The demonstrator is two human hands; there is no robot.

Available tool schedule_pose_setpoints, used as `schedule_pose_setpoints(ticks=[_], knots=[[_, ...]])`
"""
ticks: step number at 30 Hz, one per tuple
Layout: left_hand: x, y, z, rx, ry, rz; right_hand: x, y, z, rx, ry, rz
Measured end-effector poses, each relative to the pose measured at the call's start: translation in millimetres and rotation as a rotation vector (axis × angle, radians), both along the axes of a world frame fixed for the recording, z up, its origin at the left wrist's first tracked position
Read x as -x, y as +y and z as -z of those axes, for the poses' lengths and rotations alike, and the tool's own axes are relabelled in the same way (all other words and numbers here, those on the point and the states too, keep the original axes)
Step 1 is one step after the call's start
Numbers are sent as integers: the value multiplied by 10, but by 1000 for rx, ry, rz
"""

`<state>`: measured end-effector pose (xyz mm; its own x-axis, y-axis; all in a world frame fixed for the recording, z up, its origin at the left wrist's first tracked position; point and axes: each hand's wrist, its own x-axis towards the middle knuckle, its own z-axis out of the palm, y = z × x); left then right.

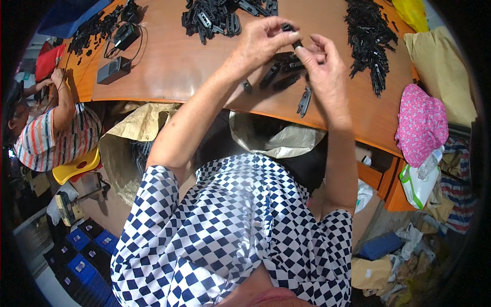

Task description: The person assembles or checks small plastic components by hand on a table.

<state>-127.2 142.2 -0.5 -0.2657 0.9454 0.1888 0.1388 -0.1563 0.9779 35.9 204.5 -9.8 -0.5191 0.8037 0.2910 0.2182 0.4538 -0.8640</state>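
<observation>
Above the wooden table [163,61] my two hands meet at a small black plastic part [296,44]. My left hand [261,46] pinches its upper end between thumb and fingers. My right hand [325,66] has its thumb and fingertips at the lower end, with the fingers bent. Just below the hands lie several long black plastic pieces [271,74]. Nearer the table edge is a black slotted piece [304,101], and a small dark piece [246,86] sits beside my left wrist. The exact kind of the held part cannot be made out.
Piles of black parts lie at the top middle [209,20] and right [368,46]. A black box with a cable [113,70] stands at left. Open sacks [130,128] hang below the table edge. Another person [56,133] sits at far left. A pink flowered cloth [422,123] is at right.
</observation>
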Motion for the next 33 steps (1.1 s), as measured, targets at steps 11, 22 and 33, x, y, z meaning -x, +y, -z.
schedule_pose_setpoints(ticks=[11, 22, 33], knots=[[52, 114, -199, -41, -54, 37, 125, 78, -128, 487, 151, -206], [15, 69, 309, 266, 688, -69, -236, 228, 246, 131, -270, -5], [5, 86, 311, 89, 1160, 121, -990, 903, 486, -376, -831, 372]])
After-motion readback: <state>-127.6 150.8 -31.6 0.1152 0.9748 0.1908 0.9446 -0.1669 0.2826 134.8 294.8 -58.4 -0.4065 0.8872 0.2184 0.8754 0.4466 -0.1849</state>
